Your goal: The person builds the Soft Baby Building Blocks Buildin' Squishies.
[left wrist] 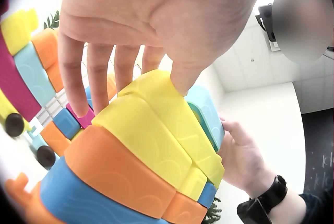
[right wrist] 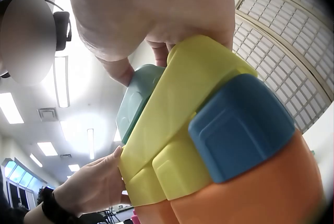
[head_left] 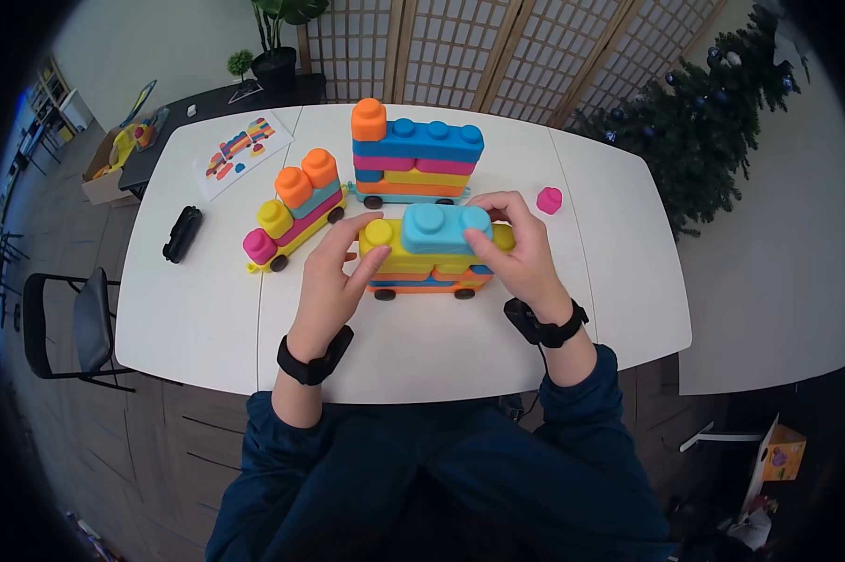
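Note:
Near the front of the table, a wheeled stack of toy building blocks stands with a long yellow block (head_left: 432, 261) along its top. A light-blue block (head_left: 441, 241) sits on that yellow block, off to the right, between round yellow studs. My left hand (head_left: 336, 269) grips the left end of the yellow block, thumb in front and fingers behind. My right hand (head_left: 519, 245) holds the light-blue block, its thumb (right wrist: 119, 71) on the front face and its fingers reaching over the back. Lower down are orange blocks (left wrist: 117, 174) and a blue block (right wrist: 242, 127).
Behind stands a taller wheeled stack (head_left: 418, 155) topped in blue and orange. A smaller block car (head_left: 296, 217) is to the left. A loose pink block (head_left: 550, 199) lies right, a picture sheet (head_left: 244, 153) and a black case (head_left: 183, 234) left.

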Tool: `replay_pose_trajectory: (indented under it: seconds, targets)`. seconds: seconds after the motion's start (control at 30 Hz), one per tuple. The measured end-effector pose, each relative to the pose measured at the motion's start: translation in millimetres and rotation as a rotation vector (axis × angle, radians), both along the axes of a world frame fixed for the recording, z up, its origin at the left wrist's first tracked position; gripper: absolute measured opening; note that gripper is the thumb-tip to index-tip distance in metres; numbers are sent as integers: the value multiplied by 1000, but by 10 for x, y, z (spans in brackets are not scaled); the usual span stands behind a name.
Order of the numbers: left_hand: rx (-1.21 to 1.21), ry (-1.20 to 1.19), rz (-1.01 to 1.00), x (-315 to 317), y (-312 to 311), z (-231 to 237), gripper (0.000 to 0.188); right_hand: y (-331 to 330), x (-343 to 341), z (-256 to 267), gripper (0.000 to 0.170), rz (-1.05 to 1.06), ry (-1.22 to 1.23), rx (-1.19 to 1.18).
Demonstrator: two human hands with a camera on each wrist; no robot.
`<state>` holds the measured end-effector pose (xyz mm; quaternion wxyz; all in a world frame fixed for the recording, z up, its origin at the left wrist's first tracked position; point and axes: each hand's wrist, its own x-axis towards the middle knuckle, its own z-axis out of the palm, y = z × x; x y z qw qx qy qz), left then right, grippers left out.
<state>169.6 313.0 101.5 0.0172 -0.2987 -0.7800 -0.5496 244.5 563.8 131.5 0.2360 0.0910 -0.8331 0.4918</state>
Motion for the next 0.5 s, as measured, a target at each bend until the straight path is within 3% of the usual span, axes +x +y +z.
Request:
replay_pose_trajectory:
  seconds: [0.5]
  targets:
    - [-6,10,2,2,-3,-16,37,4,40,-8,31,-4,-28,23]
